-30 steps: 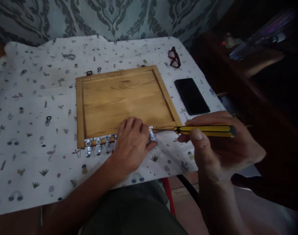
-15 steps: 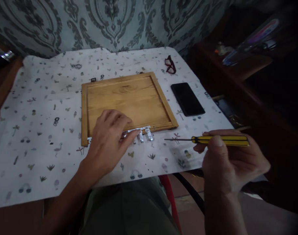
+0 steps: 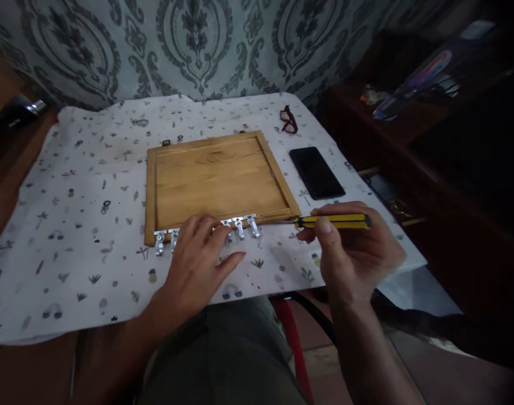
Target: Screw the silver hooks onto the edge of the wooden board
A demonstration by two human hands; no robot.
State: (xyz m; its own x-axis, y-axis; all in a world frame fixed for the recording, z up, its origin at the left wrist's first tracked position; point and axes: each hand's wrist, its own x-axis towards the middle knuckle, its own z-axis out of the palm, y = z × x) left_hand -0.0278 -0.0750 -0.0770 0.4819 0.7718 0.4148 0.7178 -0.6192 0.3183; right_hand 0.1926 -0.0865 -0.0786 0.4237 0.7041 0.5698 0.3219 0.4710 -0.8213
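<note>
A framed wooden panel lies flat, with several silvery metal hooks in a row along its near edge. Over the middle of that row rests my left hand, fingers bent loosely and thumb spread apart; it covers some of the hooks. My right hand grips a screwdriver by its yellow and black handle. The screwdriver's thin shaft points left along the near right edge of the panel, close to the rightmost hook. Whether its tip touches anything I cannot tell.
A black phone lies right of the panel, and dark red glasses sit behind it. A printed white cloth covers the table. On the dark furniture at right lies a clear plastic item.
My right hand has brought the screwdriver left and up to the panel's near edge. My left thumb has come off the hooks, so more of them show.
</note>
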